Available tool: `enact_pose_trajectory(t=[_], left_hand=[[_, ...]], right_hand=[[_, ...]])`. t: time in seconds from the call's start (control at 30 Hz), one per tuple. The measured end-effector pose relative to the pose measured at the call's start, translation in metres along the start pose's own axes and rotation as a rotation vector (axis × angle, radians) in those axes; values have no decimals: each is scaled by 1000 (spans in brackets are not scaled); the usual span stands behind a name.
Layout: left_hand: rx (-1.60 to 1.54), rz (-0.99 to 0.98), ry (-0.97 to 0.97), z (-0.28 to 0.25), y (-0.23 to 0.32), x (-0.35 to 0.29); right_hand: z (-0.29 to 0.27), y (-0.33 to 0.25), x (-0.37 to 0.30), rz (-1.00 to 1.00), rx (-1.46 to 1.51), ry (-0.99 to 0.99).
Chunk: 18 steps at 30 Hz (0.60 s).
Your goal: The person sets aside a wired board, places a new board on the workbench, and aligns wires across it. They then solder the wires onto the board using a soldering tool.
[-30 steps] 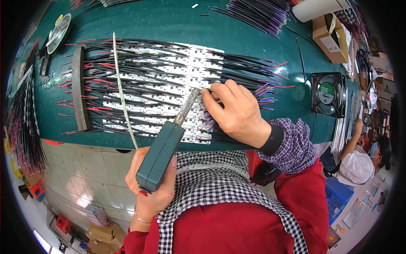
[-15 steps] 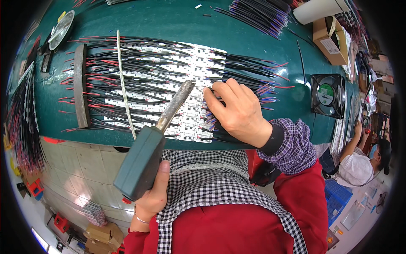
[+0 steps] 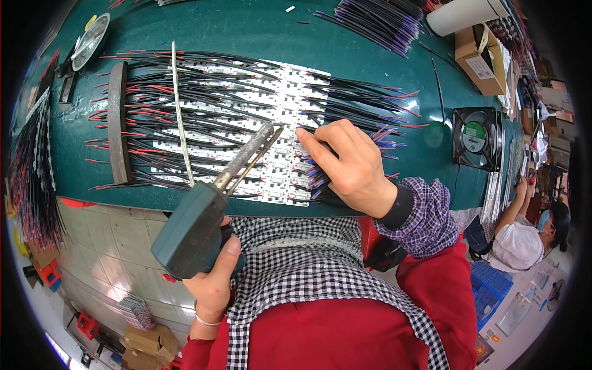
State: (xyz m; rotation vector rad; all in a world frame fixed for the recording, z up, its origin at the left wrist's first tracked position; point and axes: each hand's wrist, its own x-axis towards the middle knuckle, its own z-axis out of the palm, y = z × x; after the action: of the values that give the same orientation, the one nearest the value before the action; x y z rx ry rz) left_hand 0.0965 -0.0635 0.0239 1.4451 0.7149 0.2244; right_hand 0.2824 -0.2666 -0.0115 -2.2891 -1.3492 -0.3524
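My left hand is closed round the handle of a dark green soldering gun. Its metal barrel, with a thin rod alongside, reaches up over a sheet of white circuit boards, the tip near the boards' middle. My right hand is bent over the right edge of the boards, its index finger pointing at the pads beside the tip. Under its curled fingers lies a bunch of black wires with blue and purple ends; the thumb is largely hidden. Black wires with red ends spread from the boards' left side.
A dark metal bar and a pale thin strip lie across the left wires. On the right stands a square black fan, with a cardboard box behind it. Another person sits at far right.
The soldering gun has drawn back slightly left and turned, so the thin rod beside its barrel now shows. My right hand has shifted a little, its index finger still at the boards.
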Motion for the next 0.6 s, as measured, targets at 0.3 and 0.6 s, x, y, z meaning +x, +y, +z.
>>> enact_pose_trajectory(t=[0.3,0.6], left_hand=[[392,285,-107,1,-10,1],[397,319,-171,4,-9,5]], right_hand=[[3,3,4,-35,-30,27],[2,3,7,-25,-35,16]])
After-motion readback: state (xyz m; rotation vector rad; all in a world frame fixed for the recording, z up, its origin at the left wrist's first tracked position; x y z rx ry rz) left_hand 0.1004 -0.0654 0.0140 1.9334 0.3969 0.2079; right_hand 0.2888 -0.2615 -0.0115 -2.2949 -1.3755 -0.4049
